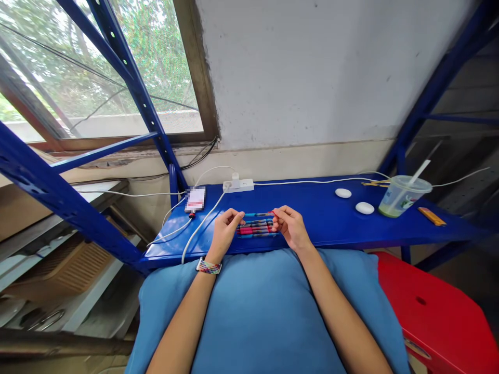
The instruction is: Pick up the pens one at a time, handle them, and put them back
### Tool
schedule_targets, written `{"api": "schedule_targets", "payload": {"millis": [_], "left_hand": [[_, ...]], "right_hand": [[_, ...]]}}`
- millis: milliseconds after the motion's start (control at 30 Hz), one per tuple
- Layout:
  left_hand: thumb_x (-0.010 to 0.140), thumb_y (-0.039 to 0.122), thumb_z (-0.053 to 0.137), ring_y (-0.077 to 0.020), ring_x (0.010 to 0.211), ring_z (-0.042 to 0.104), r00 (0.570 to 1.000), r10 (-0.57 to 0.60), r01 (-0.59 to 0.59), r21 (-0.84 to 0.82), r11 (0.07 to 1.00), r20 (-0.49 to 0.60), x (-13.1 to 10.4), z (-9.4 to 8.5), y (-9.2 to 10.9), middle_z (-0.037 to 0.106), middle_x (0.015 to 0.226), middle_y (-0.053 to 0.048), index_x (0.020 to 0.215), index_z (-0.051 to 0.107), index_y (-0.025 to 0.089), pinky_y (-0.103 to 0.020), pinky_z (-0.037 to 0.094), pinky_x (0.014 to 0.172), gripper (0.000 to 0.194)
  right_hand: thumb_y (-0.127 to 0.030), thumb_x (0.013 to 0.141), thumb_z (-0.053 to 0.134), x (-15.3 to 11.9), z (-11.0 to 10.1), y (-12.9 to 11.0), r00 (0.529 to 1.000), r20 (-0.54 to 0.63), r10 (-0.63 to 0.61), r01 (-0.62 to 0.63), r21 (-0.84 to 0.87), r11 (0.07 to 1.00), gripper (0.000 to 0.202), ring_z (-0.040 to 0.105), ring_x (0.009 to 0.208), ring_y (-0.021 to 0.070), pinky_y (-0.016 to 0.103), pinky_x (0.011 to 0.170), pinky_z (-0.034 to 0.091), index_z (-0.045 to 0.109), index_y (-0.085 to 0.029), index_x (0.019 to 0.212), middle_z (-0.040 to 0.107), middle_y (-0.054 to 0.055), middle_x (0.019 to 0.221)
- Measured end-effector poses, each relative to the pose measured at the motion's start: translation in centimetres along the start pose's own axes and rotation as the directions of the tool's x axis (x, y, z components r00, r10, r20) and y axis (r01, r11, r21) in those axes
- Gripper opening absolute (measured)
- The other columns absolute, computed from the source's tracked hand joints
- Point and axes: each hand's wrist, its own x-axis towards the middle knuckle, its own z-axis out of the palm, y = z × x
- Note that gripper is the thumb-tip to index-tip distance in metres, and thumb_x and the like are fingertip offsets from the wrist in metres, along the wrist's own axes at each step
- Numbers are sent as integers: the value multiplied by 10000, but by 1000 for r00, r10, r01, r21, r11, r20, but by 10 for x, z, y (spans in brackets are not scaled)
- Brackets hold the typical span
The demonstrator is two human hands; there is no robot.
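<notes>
Both hands are at the front of the blue shelf table. My left hand (226,228) pinches the left end of a blue pen (256,214). At the pen's other end, my right hand (291,228) has thumb and fingers closed, with a bit of red showing at the fingertips. The pen lies level between them. Just nearer to me, several blue and red pens (255,229) lie side by side on the table, roughly parallel. Their right ends are partly hidden by my right hand, and the upper ones' left ends by my left fingers.
A white power strip (245,185) with cables sits against the wall. Left of it lies a phone-like device (195,199) on a cable. At right are two white oval objects (365,208), a plastic cup (404,196) with a straw, and an orange packet (432,216). A blue cushion (265,306) covers my lap.
</notes>
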Motion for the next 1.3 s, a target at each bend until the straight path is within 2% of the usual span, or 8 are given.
{"api": "schedule_targets", "payload": {"millis": [167, 400, 633, 867, 967, 1100, 1233, 1300], "left_hand": [[1019, 531, 640, -156, 651, 546, 999, 47, -46, 84, 995, -8, 0, -2, -2, 661, 667, -9, 674, 645, 206, -297, 435, 682, 474], [991, 564, 681, -170, 691, 607, 999, 33, -32, 51, 998, -16, 0, -1, -2, 681, 700, -12, 714, 656, 208, -297, 471, 709, 452], [1037, 673, 559, -152, 564, 538, 1000, -2, 2, 79, 997, 3, 0, -2, -8, 568, 538, -9, 541, 498, 218, -314, 435, 643, 675], [946, 587, 756, -171, 688, 666, 999, -8, 14, -112, 994, 51, -2, 2, 0, 689, 749, 1, 1060, 729, 210, -289, 546, 679, 395], [989, 534, 717, -168, 707, 676, 999, 4, 2, -120, 993, 54, -3, 3, 0, 691, 762, -4, 1142, 718, 207, -289, 560, 701, 361], [909, 462, 823, -215, 989, 751, 998, 45, -40, -105, 994, 46, -3, 3, -1, 765, 1070, -73, 1273, 684, 215, -314, 583, 858, 462], [997, 500, 706, -197, 817, 729, 999, 4, 1, -79, 997, 54, -3, 3, -2, 744, 844, -31, 1227, 713, 200, -309, 558, 779, 378], [945, 421, 767, -207, 907, 746, 999, 39, -38, -74, 997, 21, -2, 3, -3, 774, 934, -50, 1229, 714, 206, -309, 563, 824, 360]], "right_hand": [[-465, 715, 1011, -1, 2, 1, 999, 32, -24, 25, -38, 999, 397, 664, 520, 125, 243, 525, 627, 749, -185, 817, 737, 6, 680], [-474, 723, 1006, -1, 3, 0, 999, 30, -34, 36, -50, 998, 386, 672, 525, 129, 246, 529, 628, 763, -192, 827, 733, 2, 673], [-479, 740, 998, -4, 6, -2, 993, 76, -92, 98, -85, 992, 374, 693, 538, 141, 269, 552, 648, 794, -201, 885, 755, 4, 703], [-489, 731, 1002, -1, 5, 1, 997, 10, -78, 78, -44, 996, 394, 673, 519, 130, 246, 519, 633, 750, -201, 823, 730, -11, 671], [-491, 732, 1000, -1, 5, 1, 998, 25, -63, 64, -53, 997, 400, 667, 509, 128, 245, 515, 628, 747, -196, 826, 738, -1, 681], [-487, 725, 1003, -2, 7, 0, 998, 15, -56, 57, -42, 997, 403, 666, 522, 132, 248, 521, 629, 746, -196, 832, 725, -4, 668], [-485, 719, 1006, -3, 7, 0, 998, 18, -53, 53, -37, 998, 407, 667, 533, 133, 255, 532, 633, 750, -195, 846, 724, -4, 676], [-485, 717, 1007, -3, 7, 0, 999, 17, -48, 49, -35, 998, 409, 664, 529, 132, 253, 529, 630, 751, -193, 843, 723, -3, 674]]}}
